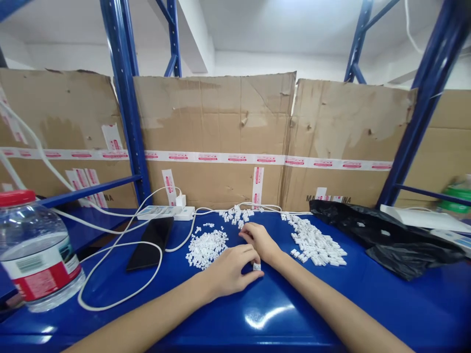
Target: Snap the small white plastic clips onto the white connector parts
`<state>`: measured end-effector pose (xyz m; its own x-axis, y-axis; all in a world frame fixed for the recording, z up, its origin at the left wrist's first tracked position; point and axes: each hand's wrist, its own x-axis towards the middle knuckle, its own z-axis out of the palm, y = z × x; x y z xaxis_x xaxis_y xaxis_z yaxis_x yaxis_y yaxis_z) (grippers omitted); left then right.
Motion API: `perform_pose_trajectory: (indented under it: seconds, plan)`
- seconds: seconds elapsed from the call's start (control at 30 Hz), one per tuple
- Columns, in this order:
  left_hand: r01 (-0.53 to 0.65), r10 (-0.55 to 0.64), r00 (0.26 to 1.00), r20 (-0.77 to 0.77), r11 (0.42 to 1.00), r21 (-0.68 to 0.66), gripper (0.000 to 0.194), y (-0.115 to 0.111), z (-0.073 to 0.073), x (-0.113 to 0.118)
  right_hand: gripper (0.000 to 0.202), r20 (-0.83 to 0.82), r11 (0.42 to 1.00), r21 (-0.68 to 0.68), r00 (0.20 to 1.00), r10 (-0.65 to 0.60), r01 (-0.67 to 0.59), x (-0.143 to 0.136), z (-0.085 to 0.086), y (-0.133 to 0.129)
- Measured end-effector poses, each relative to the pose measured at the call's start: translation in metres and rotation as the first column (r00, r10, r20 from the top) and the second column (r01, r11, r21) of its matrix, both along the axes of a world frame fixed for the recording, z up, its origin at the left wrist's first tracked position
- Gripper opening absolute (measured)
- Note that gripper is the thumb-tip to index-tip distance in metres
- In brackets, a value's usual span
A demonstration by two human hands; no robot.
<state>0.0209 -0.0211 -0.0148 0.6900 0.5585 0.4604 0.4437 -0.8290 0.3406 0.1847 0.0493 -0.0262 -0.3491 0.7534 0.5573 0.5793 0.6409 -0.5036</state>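
Observation:
Near the middle of the blue table, my left hand has its thumb and fingers closed round a small white piece. Just beyond it, my right hand reaches to the near edge of a small group of white parts; its fingers are bent together, and whatever lies between the fingertips is too small to make out. A heap of tiny white pieces lies left of my hands. Larger white pieces are spread in a pile to the right of my right forearm.
A water bottle with a red cap stands at the left, near a black phone, looped white cables and a power strip. Black plastic bag at the right. Cardboard and blue rack posts line the back.

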Motion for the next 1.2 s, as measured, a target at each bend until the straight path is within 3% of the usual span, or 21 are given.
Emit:
perform_pose_trajectory:
  seconds: [0.27, 0.5, 0.67, 0.83, 1.03, 1.2]
  plan:
    - [-0.144, 0.155, 0.974, -0.168, 0.987, 0.073, 0.021, -0.016, 0.008, 0.003, 0.011, -0.253, 0.972, -0.235, 0.966, -0.050, -0.011, 0.019, -0.005, -0.009]
    - [-0.293, 0.293, 0.954, -0.066, 0.956, 0.023, 0.028, -0.036, -0.001, 0.005, 0.021, -0.351, 0.936, -0.348, 0.933, -0.085, -0.045, 0.031, -0.014, -0.036]
    - [-0.356, 0.359, 0.932, 0.045, 0.933, -0.054, 0.034, -0.048, -0.011, 0.005, 0.025, -0.427, 0.948, -0.317, 0.895, -0.125, -0.019, 0.037, -0.015, -0.071]
    - [-0.368, 0.380, 0.919, 0.104, 0.923, -0.115, 0.040, -0.055, -0.018, 0.004, 0.037, -0.505, 0.962, -0.264, 0.860, -0.077, -0.068, 0.035, -0.012, -0.095]
    - [-0.353, 0.381, 0.910, 0.162, 0.918, -0.179, 0.045, -0.048, -0.020, 0.004, 0.029, -0.505, 0.966, -0.249, 0.861, -0.066, -0.072, 0.029, -0.010, -0.103]
    - [-0.330, 0.367, 0.908, 0.202, 0.924, -0.195, 0.044, -0.042, -0.019, 0.017, 0.025, -0.464, 0.977, -0.206, 0.884, -0.049, -0.054, 0.028, -0.007, -0.105]
